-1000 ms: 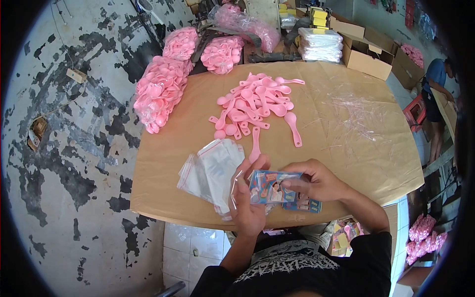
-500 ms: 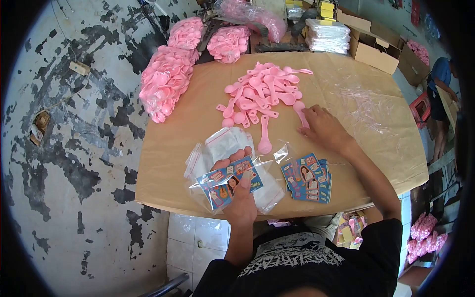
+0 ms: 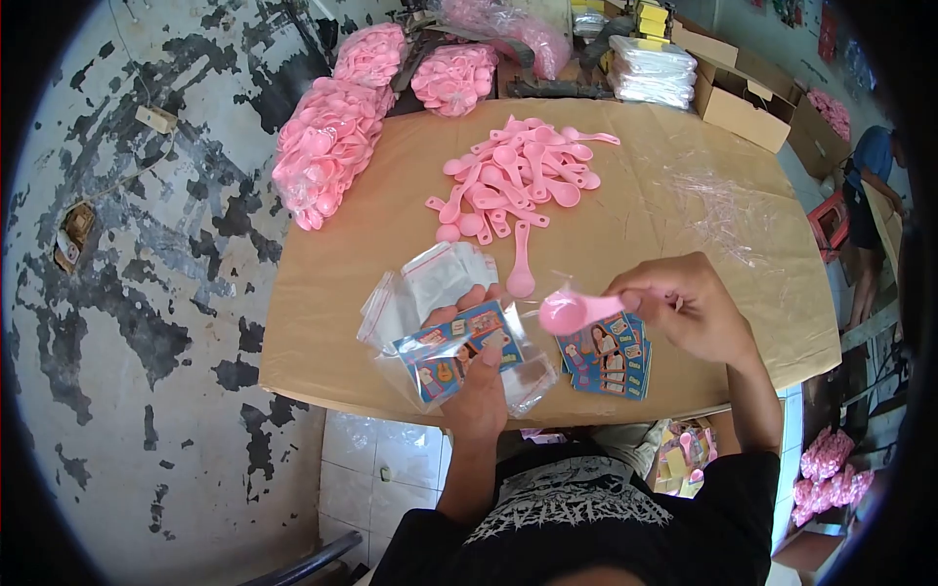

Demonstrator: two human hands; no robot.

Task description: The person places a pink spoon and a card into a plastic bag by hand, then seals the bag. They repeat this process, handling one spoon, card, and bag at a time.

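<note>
While the paper-covered table point(image 3: 645, 230) extends beneath both grips, the pile of pink spoons point(image 3: 518, 176) lies beyond them, away from the body and to the left of the right-hand grip. The stack of empty bags point(image 3: 445, 273) rests under and just beyond the left-hand grip; the card stack point(image 3: 618, 369) lies below the right-hand grip, toward the body. The left hand point(image 3: 476, 376) clasps a clear bag point(image 3: 422, 350), thumb on top, with a printed card point(image 3: 445, 376) showing through the film. The right hand point(image 3: 689, 305) pinches a single spoon point(image 3: 576, 312) by its handle, above the table. The spoon's long axis runs roughly sideways from this grip, bowl leftward, pointing toward the left-hand grip. The bag lies left of the bowl and slightly nearer the body; the right hand is nearer the spoon. Contact between bowl and film, and the position of the bag's mouth, cannot be determined.
</note>
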